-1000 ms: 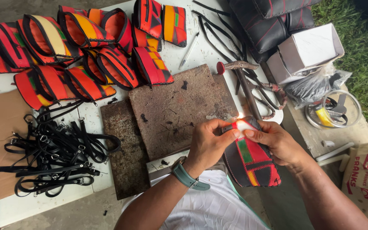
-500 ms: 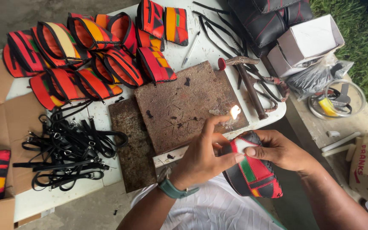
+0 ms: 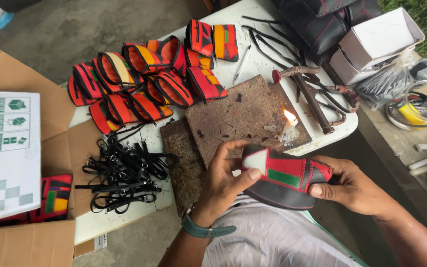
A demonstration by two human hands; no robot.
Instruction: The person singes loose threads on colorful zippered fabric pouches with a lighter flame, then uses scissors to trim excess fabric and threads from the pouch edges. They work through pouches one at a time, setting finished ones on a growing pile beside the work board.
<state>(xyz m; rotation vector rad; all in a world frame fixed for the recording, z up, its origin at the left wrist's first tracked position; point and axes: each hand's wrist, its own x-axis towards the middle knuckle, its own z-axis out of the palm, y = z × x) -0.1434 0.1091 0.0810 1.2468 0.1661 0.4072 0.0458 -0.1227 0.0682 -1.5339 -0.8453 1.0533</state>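
The patchwork pouch (image 3: 285, 180) sits low in the frame, held over the person's lap just in front of the table's near edge. It is red, green and white on top with a black stitched underside, and it looks light and soft, likely to bend where unsupported. The left hand (image 3: 226, 180) pinches its white corner between thumb and fingers; the right hand (image 3: 352, 188) grips the opposite end, thumb on the seam. The stitched edges look like the firmest places to hold. Just beyond, a lit candle stub (image 3: 289, 126) burns on a worn brown board (image 3: 238, 116), close enough to scorch fabric. Farther out lie finished pouches (image 3: 149, 79), a tangle of black straps (image 3: 124, 173) and a cardboard box (image 3: 25, 198).
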